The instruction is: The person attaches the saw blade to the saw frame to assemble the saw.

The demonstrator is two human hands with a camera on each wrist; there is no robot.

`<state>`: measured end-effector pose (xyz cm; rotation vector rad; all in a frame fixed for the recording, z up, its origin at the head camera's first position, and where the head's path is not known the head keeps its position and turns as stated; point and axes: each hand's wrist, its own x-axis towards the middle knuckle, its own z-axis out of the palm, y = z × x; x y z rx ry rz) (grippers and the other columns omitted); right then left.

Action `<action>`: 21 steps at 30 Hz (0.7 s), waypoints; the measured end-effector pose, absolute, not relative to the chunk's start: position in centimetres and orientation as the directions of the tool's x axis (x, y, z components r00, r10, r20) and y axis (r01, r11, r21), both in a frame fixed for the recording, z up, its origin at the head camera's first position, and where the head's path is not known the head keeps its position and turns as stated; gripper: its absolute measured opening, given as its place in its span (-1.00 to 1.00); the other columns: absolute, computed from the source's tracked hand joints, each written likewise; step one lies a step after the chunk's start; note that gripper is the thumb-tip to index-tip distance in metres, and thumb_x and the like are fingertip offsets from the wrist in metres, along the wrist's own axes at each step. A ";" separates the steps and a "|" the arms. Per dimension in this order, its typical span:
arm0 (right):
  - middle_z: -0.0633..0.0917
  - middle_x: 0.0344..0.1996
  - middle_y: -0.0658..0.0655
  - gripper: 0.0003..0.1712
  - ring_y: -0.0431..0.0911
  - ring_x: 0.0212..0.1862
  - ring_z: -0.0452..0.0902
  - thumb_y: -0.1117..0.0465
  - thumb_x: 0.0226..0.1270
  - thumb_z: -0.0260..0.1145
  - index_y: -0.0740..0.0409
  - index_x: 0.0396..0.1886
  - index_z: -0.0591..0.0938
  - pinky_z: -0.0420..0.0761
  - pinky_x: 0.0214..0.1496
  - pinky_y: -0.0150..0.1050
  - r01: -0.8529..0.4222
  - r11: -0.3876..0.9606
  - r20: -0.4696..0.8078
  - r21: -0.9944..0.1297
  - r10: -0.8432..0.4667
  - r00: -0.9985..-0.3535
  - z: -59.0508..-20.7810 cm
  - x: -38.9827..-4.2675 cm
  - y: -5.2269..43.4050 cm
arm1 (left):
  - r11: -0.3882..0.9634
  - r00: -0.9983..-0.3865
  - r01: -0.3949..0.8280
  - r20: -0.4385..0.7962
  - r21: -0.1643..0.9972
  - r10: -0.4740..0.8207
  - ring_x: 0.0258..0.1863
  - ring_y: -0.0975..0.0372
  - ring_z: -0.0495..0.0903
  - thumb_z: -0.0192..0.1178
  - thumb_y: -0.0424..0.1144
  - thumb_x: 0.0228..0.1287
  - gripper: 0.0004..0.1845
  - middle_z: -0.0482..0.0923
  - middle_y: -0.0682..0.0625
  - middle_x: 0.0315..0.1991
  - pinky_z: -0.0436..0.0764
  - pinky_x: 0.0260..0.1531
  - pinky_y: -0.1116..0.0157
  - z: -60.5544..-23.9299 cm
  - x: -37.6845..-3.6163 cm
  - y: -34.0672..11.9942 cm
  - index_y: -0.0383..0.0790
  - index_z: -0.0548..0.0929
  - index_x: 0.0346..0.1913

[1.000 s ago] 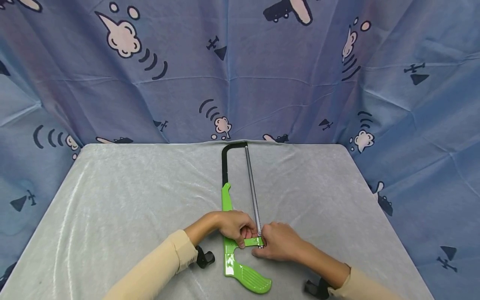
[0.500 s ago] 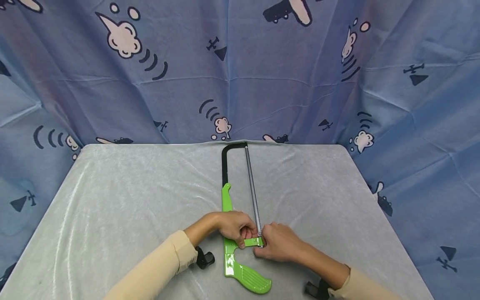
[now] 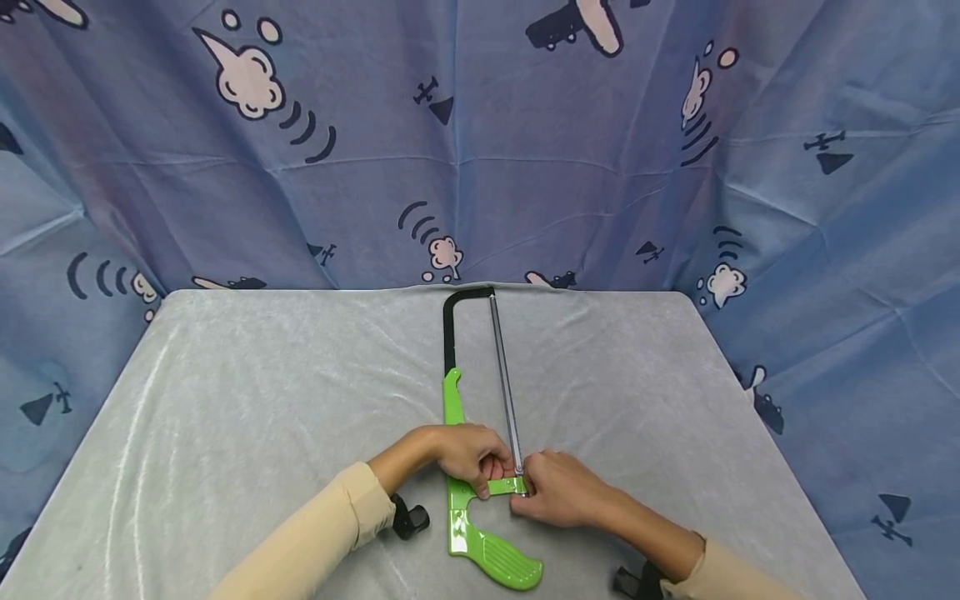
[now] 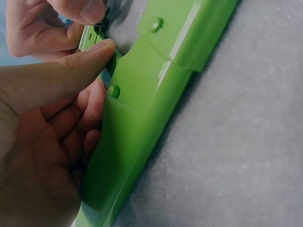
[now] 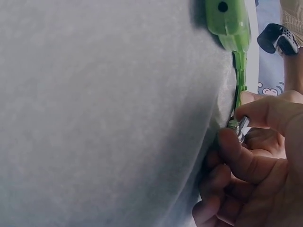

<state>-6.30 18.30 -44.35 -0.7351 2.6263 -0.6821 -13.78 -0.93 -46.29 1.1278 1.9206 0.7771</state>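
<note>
A hacksaw [image 3: 495, 557] with a green handle and black front frame lies flat on the cloth, its silver blade [image 3: 506, 375] running along the right side. My left hand [image 3: 467, 450] holds the short green arm at the blade's near end, thumb on top. In the left wrist view that thumb lies over the green frame [image 4: 142, 109], with the other fingers curled beneath. My right hand [image 3: 566, 490] is at the tip of the same arm. Its thumb and index finger pinch a small silver wing nut [image 5: 242, 128], seen in the right wrist view and mostly hidden from the head.
A pale grey cloth [image 3: 285, 367] covers the table. Behind it and at both sides hangs a blue patterned curtain [image 3: 495, 117]. Black wrist devices [image 3: 411, 517] sit on both forearms, under beige sleeves.
My right thumb has shifted slightly to the right at the wing nut. The left hand and the hacksaw stay in place.
</note>
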 end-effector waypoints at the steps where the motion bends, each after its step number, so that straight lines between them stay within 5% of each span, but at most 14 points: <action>1: 0.18 -0.87 -0.30 -0.56 -0.43 -0.76 0.01 0.16 -0.01 0.36 -0.09 -0.85 0.30 0.11 -0.70 -0.43 -0.399 0.748 -0.178 -0.530 -0.558 -0.810 -44.3 -6.3 18.3 | 0.426 -0.320 0.433 -0.306 0.795 0.897 -0.49 0.45 0.46 0.48 -0.47 0.01 -0.74 0.49 0.19 -0.52 0.47 -0.40 0.50 -46.3 -13.8 -0.9 -0.15 0.67 -0.25; 21: 0.36 -0.69 -0.20 -0.58 -0.37 -0.67 0.19 0.23 0.16 0.32 -0.02 -0.78 0.35 0.25 -0.58 -0.44 -0.349 0.688 -0.261 -0.636 -0.617 -0.742 -44.3 -6.9 19.1 | 0.429 -0.325 0.432 -0.307 0.793 0.895 -0.50 0.45 0.46 0.48 -0.47 0.01 -0.73 0.49 0.19 -0.52 0.47 -0.40 0.51 -46.2 -13.7 -0.9 -0.14 0.67 -0.26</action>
